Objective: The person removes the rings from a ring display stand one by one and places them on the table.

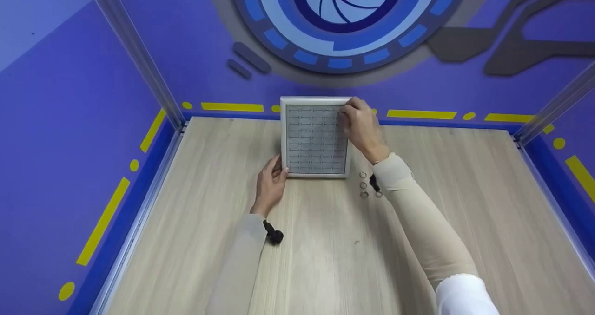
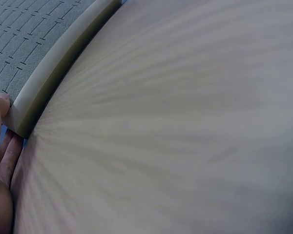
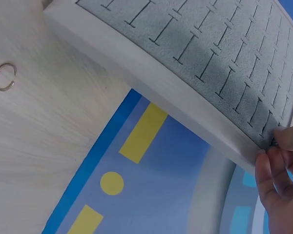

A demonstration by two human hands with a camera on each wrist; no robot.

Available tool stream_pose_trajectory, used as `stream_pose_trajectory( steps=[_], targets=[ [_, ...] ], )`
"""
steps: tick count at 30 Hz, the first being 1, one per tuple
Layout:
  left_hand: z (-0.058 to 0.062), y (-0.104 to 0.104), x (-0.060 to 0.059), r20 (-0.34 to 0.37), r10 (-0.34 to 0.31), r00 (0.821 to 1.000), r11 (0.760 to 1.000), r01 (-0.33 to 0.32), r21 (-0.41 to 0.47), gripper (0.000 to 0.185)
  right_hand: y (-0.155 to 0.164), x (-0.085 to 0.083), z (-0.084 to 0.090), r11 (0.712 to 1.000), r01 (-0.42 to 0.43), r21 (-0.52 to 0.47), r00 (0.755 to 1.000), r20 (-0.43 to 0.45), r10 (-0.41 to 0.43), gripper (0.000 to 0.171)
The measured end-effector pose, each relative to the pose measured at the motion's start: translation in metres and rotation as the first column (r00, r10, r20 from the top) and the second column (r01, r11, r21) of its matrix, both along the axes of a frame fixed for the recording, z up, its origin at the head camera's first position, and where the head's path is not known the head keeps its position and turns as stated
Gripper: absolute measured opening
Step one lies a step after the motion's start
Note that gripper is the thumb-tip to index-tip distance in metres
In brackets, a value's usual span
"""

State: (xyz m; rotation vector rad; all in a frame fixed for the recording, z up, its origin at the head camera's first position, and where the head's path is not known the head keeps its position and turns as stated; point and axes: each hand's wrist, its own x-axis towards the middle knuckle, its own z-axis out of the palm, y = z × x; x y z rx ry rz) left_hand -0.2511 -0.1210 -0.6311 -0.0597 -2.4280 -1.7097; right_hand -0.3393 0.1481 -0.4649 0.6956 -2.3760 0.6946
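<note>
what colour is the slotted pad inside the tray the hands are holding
The slotted pad is grey, set in the tray's pale off-white frame. The right wrist view shows it best.

Tray (image 1: pixel 283 138) matt frame, grey felt-like lining (slotted); table (image 1: pixel 325 240) pale woodgrain; rings (image 1: pixel 363 185) shiny metal.

Head camera is looking down over the table (image 1: pixel 325 259) — both wrist cameras are sitting close, sharing the slotted tray (image 1: pixel 316 138).

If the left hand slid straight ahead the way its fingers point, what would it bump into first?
The left hand would meet the slotted tray at once: its fingertips already touch the pale frame's near left corner. Pushing on would likely shove the tray up the wooden table toward the wall.
</note>
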Motion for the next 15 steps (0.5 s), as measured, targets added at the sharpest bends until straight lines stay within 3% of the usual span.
stream_pose_trajectory(
  steps=[15],
  targets=[
    [-0.0001,-0.0004,0.0007,-0.010,-0.003,1.000,1.000,0.003,0.025,0.053,0.0030,0.0020,0.0014,0.993,-0.077,-0.086,0.994,-0.083,0.070,0.014]
  ],
)
